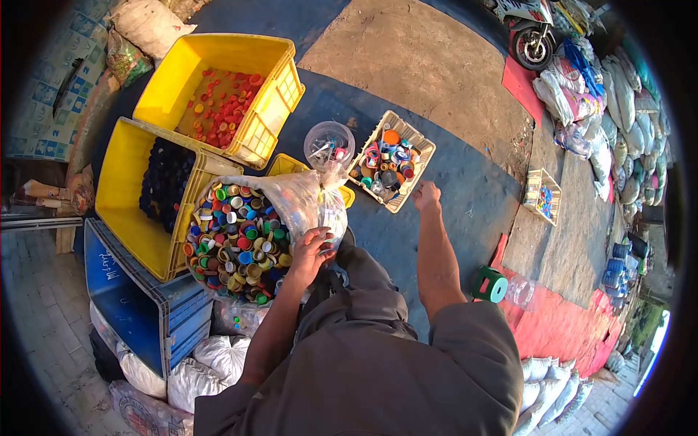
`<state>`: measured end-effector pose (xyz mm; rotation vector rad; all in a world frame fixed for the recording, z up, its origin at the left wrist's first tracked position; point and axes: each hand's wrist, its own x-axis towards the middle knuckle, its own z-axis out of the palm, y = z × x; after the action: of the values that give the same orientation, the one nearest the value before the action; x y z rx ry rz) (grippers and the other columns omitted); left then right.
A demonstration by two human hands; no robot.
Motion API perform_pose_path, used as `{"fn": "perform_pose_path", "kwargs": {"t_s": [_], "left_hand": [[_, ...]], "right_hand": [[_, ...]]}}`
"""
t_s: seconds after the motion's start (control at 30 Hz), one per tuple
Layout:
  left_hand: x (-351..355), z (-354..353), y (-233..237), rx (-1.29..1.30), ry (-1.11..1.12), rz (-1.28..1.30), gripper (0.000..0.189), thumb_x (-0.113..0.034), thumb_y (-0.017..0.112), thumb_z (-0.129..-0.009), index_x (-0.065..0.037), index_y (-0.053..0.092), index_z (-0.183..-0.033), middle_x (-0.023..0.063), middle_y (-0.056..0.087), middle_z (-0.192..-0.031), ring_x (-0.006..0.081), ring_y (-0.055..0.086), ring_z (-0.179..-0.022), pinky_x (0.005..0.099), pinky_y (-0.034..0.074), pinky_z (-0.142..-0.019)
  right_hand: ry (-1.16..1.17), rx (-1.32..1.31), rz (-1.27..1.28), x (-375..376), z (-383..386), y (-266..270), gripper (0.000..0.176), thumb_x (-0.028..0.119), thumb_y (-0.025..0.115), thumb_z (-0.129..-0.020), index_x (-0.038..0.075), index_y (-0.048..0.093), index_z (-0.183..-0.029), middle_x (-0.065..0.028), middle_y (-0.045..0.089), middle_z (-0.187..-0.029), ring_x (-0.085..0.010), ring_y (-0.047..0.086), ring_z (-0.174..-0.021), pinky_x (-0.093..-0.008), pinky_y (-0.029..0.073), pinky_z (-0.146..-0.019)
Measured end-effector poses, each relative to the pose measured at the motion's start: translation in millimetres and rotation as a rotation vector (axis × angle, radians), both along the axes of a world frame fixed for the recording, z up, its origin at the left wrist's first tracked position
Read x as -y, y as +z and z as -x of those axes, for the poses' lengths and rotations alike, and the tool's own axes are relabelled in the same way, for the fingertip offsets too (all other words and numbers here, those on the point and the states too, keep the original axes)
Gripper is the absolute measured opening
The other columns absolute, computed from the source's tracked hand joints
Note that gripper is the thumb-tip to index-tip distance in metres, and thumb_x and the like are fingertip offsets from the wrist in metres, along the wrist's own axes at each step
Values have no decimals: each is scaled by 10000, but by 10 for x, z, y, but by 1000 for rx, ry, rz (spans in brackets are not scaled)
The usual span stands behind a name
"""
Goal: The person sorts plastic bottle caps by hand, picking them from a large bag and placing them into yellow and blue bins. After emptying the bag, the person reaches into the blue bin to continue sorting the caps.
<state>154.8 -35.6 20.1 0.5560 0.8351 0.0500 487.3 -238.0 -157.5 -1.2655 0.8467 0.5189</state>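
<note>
A sack (283,196) tips open at my left, spilling a heap of mixed bottle caps (243,243) in many colours. Beside that heap, close to my lap, is my left hand (311,253), its fingers bent but apart, with nothing visible in them. My right hand (427,196) is held at the near right edge of a cream crate (396,206). Its fingers are curled together, and whatever they may hold is hidden. Inside the crate lie assorted caps and lids (391,160). A clear round tub (329,142) with small pieces in it stands left of the crate.
One yellow bin (283,94) contains red caps; another yellow bin (116,196) contains dark caps. A blue crate (123,291) stands below them. Rightward are a green container (491,284), a small crate (542,196) with blue pieces, stacked sacks (618,109) and a motorcycle (531,36).
</note>
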Motion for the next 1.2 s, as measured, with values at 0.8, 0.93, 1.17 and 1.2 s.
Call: {"fn": "perform_pose_path", "kwargs": {"t_s": [0.8, 0.93, 1.17, 1.2], "left_hand": [[-511, 1992, 76, -645, 509, -1386, 227, -82, 678, -806, -27, 618, -1018, 121, 611, -907, 289, 579, -821, 373, 455, -759], [-417, 1969, 109, -789, 468, -1471, 222, -87, 678, -785, -55, 626, -998, 131, 596, -978, 336, 548, -952, 434, 418, -849], [-553, 1657, 202, -614, 278, -1713, 305, -95, 695, -773, -85, 640, -1073, 88, 659, -1005, 316, 554, -948, 438, 409, -860], [-617, 1586, 180, -599, 256, -1738, 314, -88, 692, -771, -85, 639, -1081, 85, 667, -1001, 317, 559, -933, 438, 416, -849]], "right_hand": [[1221, 951, -53, -2342, 2480, 1861, 310, 62, 549, -872, -45, 573, -1162, -153, 677, -996, -207, 658, -871, -316, 522, -780], [1536, 1265, -23, -2660, 2767, 1801, 291, 45, 582, -837, 37, 637, -1123, -166, 685, -954, -292, 662, -866, -373, 518, -774], [1754, 1614, 351, -2682, 3005, 1836, 269, 139, 686, -774, 143, 686, -1043, -57, 642, -1084, -303, 537, -1108, -496, 415, -903], [1761, 1585, 441, -2655, 2991, 1929, 266, 141, 685, -773, 142, 689, -1039, -63, 647, -1060, -314, 545, -1090, -498, 422, -892]]}}
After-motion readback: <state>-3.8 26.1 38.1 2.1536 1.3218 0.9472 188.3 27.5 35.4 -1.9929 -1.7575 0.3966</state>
